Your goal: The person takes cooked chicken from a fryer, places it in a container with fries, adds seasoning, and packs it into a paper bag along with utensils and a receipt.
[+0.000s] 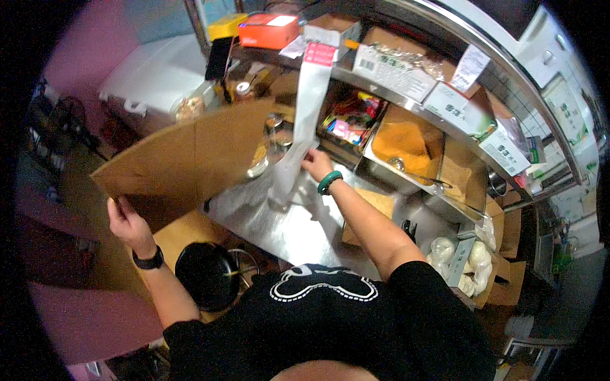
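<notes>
My left hand, with a black band on its wrist, grips the lower left corner of a large brown cardboard sheet. The sheet is tilted over the left end of a stainless steel worktop. My right hand, with a green bangle at the wrist, pinches the edge of a long translucent plastic strip or bag. Above it a white strip with a pink printed top hangs from the shelf. Part of the plastic is blurred, and its join to the white strip is unclear.
Printed cartons and an orange box stand on the shelf. Below it are a metal tray of orange powder and a bin of coloured packets. Plastic-bagged white items lie right; a black round pan is lower left.
</notes>
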Tool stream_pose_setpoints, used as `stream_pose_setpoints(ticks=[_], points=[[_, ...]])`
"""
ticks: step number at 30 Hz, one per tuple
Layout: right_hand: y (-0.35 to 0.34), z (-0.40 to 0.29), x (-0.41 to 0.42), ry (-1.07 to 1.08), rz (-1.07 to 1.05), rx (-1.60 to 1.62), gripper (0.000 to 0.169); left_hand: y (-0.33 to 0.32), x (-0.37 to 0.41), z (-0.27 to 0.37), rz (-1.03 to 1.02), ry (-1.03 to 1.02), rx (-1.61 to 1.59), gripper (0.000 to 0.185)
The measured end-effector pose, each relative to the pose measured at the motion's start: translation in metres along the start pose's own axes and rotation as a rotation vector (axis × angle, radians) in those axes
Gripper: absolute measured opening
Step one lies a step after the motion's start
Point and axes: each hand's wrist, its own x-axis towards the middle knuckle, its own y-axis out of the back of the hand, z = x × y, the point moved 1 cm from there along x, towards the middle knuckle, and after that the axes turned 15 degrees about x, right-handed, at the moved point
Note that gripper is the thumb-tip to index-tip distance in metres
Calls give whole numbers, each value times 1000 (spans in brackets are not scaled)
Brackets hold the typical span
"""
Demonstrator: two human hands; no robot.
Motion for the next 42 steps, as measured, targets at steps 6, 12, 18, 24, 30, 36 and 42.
stream_pose_setpoints(ticks=[6, 12, 18, 24, 30, 36, 42], points=[[11, 3, -31, -10, 292, 289, 34, 0, -9, -10, 186, 234, -287, 14], [-2, -92, -76, 52, 32, 575, 48, -21, -37, 15, -180, 571, -652, 16], [18, -95, -92, 204, 259, 610, 40, -35, -69, 37, -838, 518, -1002, 43], [39, -86, -141, 205, 205, 116, 57, -55, -103, 73, -849, 307, -931, 29], [54, -33, -180, -66, 387, 855, 25, -63, -113, 102, -916, 78, -852, 23], [74, -39, -202, -320, 366, 1373, 38, -83, -119, 121, -1170, -65, -867, 17], [114, -57, -219, -339, 338, 1308, 38, -126, -142, 168, -1544, -4, -1170, 45]])
